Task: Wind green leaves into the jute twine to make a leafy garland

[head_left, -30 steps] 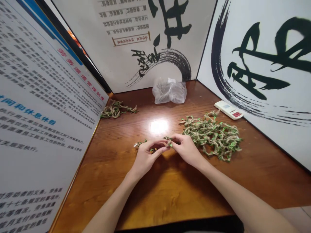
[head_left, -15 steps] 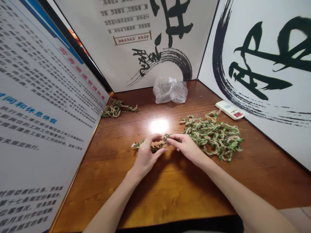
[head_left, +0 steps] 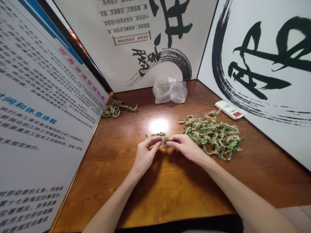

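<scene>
Held twine (head_left: 159,134) farther from left panel's edge (head_left: 83,156)

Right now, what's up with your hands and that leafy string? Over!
Left hand, right hand: fingertips on leafy string. Leafy pile beside right hand. Nothing blocking.

Bare left arm (head_left: 119,194) angled inward, bare right arm (head_left: 229,181) slanting in opposite, left hand (head_left: 145,155) and right hand (head_left: 187,146) facing each other, both pinching, fingers (head_left: 153,140) bent, fingertips (head_left: 169,143) close together.
</scene>
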